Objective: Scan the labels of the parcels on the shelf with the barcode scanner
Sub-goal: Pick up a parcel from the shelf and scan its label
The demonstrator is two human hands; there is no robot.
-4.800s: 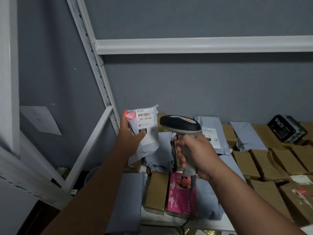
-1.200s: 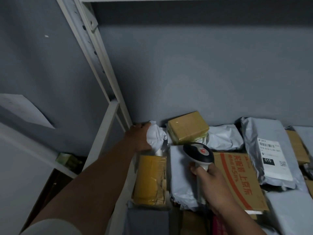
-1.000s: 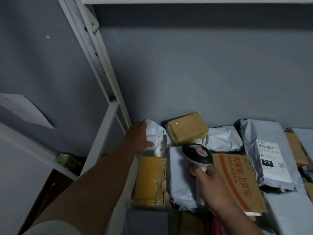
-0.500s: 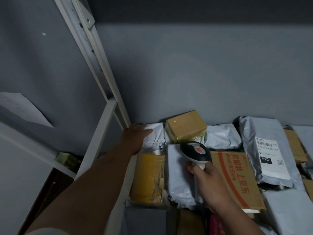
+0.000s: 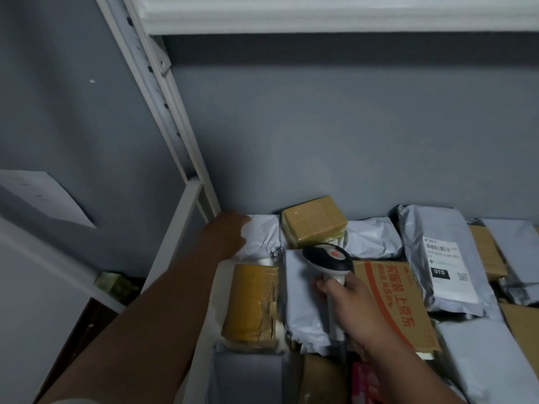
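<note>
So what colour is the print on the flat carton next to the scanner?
Orange-red, a stripe and characters on the brown carton, right of the scanner. Head view.

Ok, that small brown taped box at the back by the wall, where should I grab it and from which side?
Take the brown box across its two long sides, coming down from above. It rests tilted on top of the grey bags with its top face clear, while the wall blocks the back and the scanner crowds the front.

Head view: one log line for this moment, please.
left hand: flat on white poly parcel at back-left corner | right hand: holding barcode scanner | visible label: grey parcel, "010" | no scan beam visible
</note>
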